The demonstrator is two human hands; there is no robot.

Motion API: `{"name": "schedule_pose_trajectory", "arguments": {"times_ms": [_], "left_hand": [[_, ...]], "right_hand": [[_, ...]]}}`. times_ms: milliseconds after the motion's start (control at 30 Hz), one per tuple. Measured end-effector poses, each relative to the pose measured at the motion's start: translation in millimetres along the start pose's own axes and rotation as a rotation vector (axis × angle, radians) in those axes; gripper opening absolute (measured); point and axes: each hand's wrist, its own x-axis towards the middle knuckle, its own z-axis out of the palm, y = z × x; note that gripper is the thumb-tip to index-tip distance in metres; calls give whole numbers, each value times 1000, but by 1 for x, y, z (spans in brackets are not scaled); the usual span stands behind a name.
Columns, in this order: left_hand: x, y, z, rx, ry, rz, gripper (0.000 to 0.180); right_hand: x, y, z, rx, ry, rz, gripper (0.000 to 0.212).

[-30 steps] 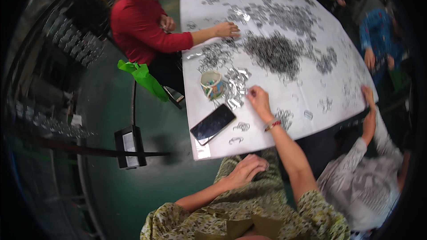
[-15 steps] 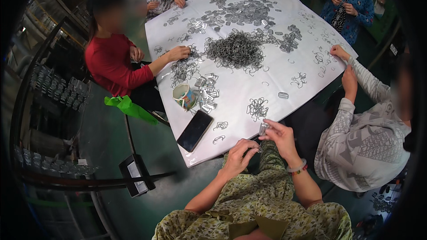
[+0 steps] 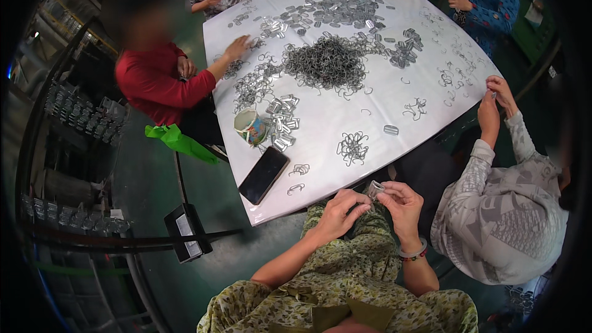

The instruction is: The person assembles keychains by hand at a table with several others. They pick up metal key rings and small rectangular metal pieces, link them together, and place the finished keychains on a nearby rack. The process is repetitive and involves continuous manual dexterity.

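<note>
Just off the near edge of the table, over my lap, my right hand [image 3: 402,205] pinches a shiny slotted metal buckle [image 3: 375,189] between thumb and fingers. Close against it on the left is my left hand [image 3: 340,214], its thumb and fingertips drawn together. Whatever they pinch is too small to make out. On the tabletop just beyond lies a small heap of bent wire hooks [image 3: 353,148]. A few more hooks [image 3: 300,169] lie to its left, and a single flat buckle [image 3: 391,130] lies to its right.
The white table [image 3: 320,188] carries a dark hook pile [image 3: 325,65], scattered flat buckles [image 3: 345,9], stacked buckles [image 3: 282,123], a cup [image 3: 251,127] and a black phone [image 3: 264,176]. A person in red [image 3: 161,89] reaches in from the left; another person [image 3: 499,209] sits at the right.
My hands have come together, the right one bringing the buckle down from the table edge to the left fingertips. The person at the right has drawn both hands together.
</note>
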Motion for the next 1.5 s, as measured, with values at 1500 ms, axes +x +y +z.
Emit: {"name": "schedule_pose_trajectory", "arguments": {"times_ms": [1500], "left_hand": [[141, -94, -123, 939, 14, -421, 18]], "right_hand": [[-25, -15, -35, 145, 77, -239, 22]]}}
